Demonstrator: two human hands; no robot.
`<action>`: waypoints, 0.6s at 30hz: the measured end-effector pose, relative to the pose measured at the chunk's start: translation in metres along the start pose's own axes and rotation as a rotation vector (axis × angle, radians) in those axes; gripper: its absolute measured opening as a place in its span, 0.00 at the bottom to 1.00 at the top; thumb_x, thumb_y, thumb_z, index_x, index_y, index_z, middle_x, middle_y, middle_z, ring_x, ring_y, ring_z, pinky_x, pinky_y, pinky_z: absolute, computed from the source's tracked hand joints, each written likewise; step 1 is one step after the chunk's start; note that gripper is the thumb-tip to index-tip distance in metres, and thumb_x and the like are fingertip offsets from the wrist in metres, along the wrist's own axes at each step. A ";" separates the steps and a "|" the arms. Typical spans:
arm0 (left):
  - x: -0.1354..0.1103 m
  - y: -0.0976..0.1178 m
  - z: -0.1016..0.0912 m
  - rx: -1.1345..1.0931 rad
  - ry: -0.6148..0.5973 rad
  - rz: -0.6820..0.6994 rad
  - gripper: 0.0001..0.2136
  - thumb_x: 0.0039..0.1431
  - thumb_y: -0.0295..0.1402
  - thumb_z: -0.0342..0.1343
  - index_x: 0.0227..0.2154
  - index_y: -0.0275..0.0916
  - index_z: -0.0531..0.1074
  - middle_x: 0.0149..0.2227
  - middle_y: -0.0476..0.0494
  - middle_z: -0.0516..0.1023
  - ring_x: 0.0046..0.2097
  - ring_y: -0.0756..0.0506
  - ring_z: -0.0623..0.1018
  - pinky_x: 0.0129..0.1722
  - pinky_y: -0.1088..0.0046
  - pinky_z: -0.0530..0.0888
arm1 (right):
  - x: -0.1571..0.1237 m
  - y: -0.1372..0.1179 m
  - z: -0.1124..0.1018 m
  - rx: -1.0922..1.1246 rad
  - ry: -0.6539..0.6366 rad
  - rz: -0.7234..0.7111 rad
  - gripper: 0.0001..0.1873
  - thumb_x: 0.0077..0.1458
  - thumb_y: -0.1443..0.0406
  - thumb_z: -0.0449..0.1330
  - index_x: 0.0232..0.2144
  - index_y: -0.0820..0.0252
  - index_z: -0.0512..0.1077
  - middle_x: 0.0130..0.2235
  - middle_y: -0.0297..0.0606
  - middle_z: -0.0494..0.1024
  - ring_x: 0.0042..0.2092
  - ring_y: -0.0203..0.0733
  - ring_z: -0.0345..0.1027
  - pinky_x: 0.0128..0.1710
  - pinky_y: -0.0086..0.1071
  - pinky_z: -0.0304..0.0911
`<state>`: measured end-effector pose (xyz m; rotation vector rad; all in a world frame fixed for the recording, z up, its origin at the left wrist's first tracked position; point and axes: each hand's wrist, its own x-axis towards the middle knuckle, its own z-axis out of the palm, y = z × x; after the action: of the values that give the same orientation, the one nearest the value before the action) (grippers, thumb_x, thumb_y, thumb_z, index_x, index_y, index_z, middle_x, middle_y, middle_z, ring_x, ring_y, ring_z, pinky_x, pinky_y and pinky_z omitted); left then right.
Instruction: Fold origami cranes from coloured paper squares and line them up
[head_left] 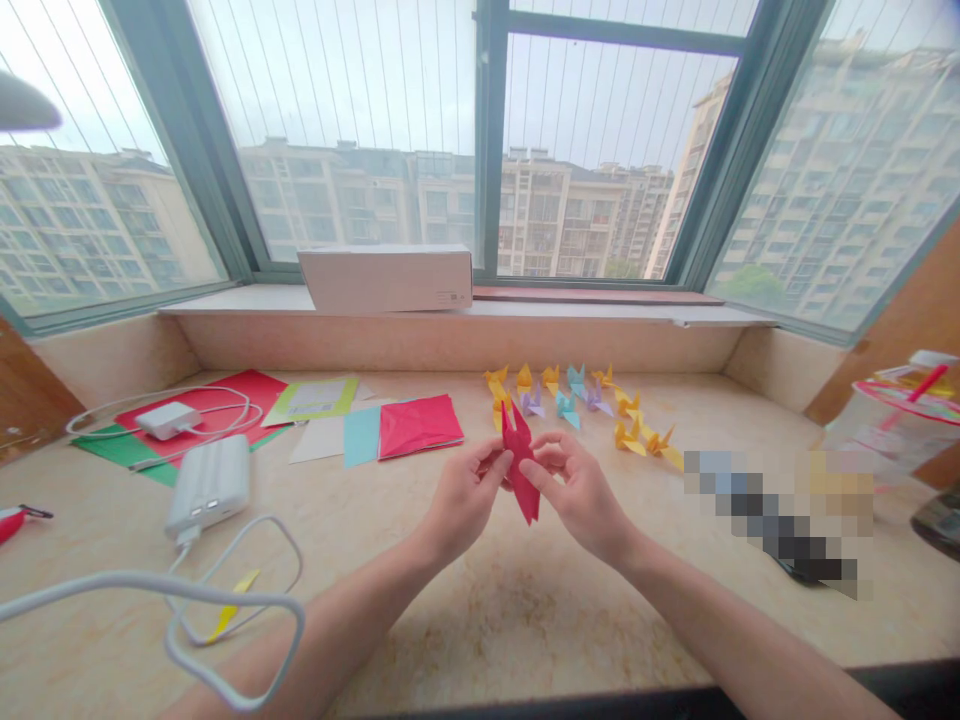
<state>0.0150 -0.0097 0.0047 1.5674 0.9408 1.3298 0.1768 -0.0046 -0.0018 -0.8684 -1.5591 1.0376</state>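
Observation:
A red folded paper [523,462], narrow and pointed at both ends with a split top, stands upright above the tabletop between my hands. My left hand [474,485] pinches its left side with thumb and fingers. From the right, my right hand [574,485] grips the same paper, its thumb lying on the front face. Some fingertips are hidden behind the paper. Just beyond, several small folded paper cranes stand in loose rows: yellow ones [630,437], blue ones [568,408] and purple ones [532,400].
Left of my hands lie a red paper packet [421,427], a light blue sheet [362,437] and a green-edged packet [313,400]. A white power bank [209,487] with looping cables [225,590] sits further left. A plastic cup [892,420] stands at right, a white box [386,280] on the sill.

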 end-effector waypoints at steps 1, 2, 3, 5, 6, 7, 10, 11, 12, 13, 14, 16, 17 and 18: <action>0.001 -0.001 -0.001 0.002 0.003 0.004 0.11 0.62 0.36 0.56 0.40 0.35 0.78 0.35 0.42 0.81 0.35 0.46 0.78 0.35 0.71 0.75 | 0.000 -0.001 0.000 0.004 -0.005 0.002 0.15 0.57 0.56 0.63 0.40 0.56 0.65 0.32 0.35 0.80 0.35 0.43 0.76 0.38 0.37 0.68; 0.001 -0.001 -0.001 0.005 0.009 0.009 0.11 0.62 0.37 0.56 0.40 0.35 0.78 0.36 0.42 0.81 0.36 0.45 0.78 0.36 0.71 0.75 | 0.000 -0.002 -0.001 0.004 -0.007 0.003 0.16 0.56 0.56 0.64 0.41 0.55 0.65 0.32 0.35 0.80 0.36 0.43 0.76 0.39 0.38 0.68; 0.002 -0.001 -0.002 0.010 0.016 0.014 0.11 0.62 0.37 0.56 0.39 0.35 0.78 0.37 0.42 0.81 0.38 0.44 0.79 0.36 0.71 0.75 | 0.001 -0.002 -0.002 0.003 -0.008 0.004 0.16 0.55 0.56 0.64 0.41 0.55 0.65 0.33 0.35 0.80 0.37 0.44 0.76 0.40 0.38 0.68; 0.001 0.001 -0.002 0.014 0.026 0.013 0.11 0.62 0.37 0.56 0.39 0.35 0.78 0.38 0.41 0.82 0.40 0.43 0.79 0.37 0.71 0.75 | 0.001 -0.003 -0.004 0.017 -0.007 0.012 0.18 0.54 0.56 0.65 0.42 0.55 0.65 0.34 0.36 0.80 0.38 0.44 0.77 0.41 0.38 0.69; 0.001 0.003 -0.002 0.013 0.025 0.009 0.12 0.62 0.38 0.56 0.40 0.35 0.78 0.39 0.41 0.82 0.40 0.43 0.79 0.38 0.71 0.75 | 0.002 -0.004 -0.004 0.027 -0.006 0.021 0.19 0.54 0.56 0.66 0.44 0.55 0.65 0.34 0.36 0.81 0.38 0.45 0.77 0.40 0.38 0.69; 0.000 0.004 -0.001 0.013 0.021 0.002 0.12 0.62 0.38 0.56 0.40 0.35 0.78 0.40 0.40 0.82 0.41 0.43 0.79 0.38 0.71 0.75 | 0.002 -0.005 -0.004 0.036 -0.007 0.031 0.20 0.53 0.56 0.66 0.45 0.55 0.65 0.34 0.36 0.81 0.37 0.45 0.77 0.40 0.38 0.69; -0.001 0.009 0.000 0.017 0.031 -0.025 0.14 0.62 0.41 0.56 0.42 0.35 0.78 0.40 0.39 0.82 0.38 0.43 0.80 0.37 0.71 0.76 | 0.002 -0.008 -0.004 0.027 -0.022 0.057 0.24 0.53 0.58 0.67 0.49 0.56 0.65 0.33 0.36 0.82 0.36 0.45 0.77 0.40 0.38 0.68; -0.002 0.009 0.000 0.021 0.045 -0.034 0.15 0.61 0.42 0.57 0.41 0.35 0.78 0.39 0.39 0.82 0.37 0.43 0.80 0.36 0.71 0.76 | 0.001 -0.009 -0.004 0.014 -0.028 0.061 0.24 0.53 0.58 0.67 0.49 0.56 0.65 0.33 0.36 0.82 0.36 0.45 0.77 0.40 0.38 0.68; -0.002 0.009 0.000 0.025 0.067 -0.041 0.15 0.61 0.43 0.57 0.40 0.34 0.77 0.37 0.39 0.82 0.36 0.43 0.81 0.35 0.71 0.76 | 0.001 -0.010 -0.004 -0.003 -0.032 0.062 0.25 0.53 0.58 0.67 0.50 0.57 0.65 0.33 0.37 0.82 0.36 0.45 0.77 0.39 0.38 0.67; -0.002 0.009 0.000 0.030 0.092 -0.043 0.15 0.60 0.43 0.58 0.39 0.34 0.77 0.36 0.39 0.82 0.36 0.43 0.81 0.35 0.71 0.76 | 0.000 -0.011 -0.003 -0.021 -0.034 0.061 0.25 0.53 0.58 0.67 0.50 0.57 0.65 0.33 0.38 0.83 0.36 0.45 0.77 0.39 0.38 0.67; -0.002 0.009 0.000 0.036 0.114 -0.042 0.15 0.60 0.43 0.58 0.38 0.34 0.77 0.36 0.40 0.82 0.35 0.43 0.81 0.35 0.70 0.76 | 0.000 -0.011 -0.003 -0.040 -0.035 0.060 0.25 0.53 0.59 0.67 0.50 0.58 0.66 0.34 0.38 0.83 0.36 0.45 0.77 0.39 0.38 0.67; -0.002 0.008 -0.001 0.043 0.138 -0.038 0.14 0.59 0.41 0.59 0.37 0.34 0.77 0.35 0.40 0.82 0.35 0.43 0.81 0.35 0.71 0.76 | -0.001 -0.010 -0.004 -0.065 -0.032 0.053 0.24 0.53 0.58 0.66 0.50 0.58 0.67 0.34 0.39 0.83 0.36 0.45 0.77 0.39 0.38 0.68; -0.002 0.008 -0.001 0.042 0.138 -0.037 0.13 0.59 0.41 0.59 0.37 0.34 0.77 0.35 0.40 0.82 0.35 0.44 0.81 0.34 0.71 0.76 | -0.001 -0.009 -0.004 -0.071 -0.031 0.049 0.22 0.54 0.58 0.66 0.49 0.58 0.68 0.34 0.39 0.83 0.36 0.46 0.77 0.38 0.38 0.68; -0.002 0.008 -0.001 0.036 0.131 -0.037 0.13 0.59 0.40 0.59 0.37 0.34 0.77 0.34 0.40 0.82 0.34 0.44 0.81 0.33 0.71 0.76 | -0.001 -0.008 -0.005 -0.075 -0.030 0.043 0.21 0.55 0.57 0.65 0.48 0.59 0.70 0.34 0.39 0.83 0.37 0.46 0.78 0.39 0.39 0.69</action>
<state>0.0143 -0.0138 0.0115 1.4967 1.0744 1.4104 0.1812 -0.0073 0.0062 -0.9453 -1.6188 1.0327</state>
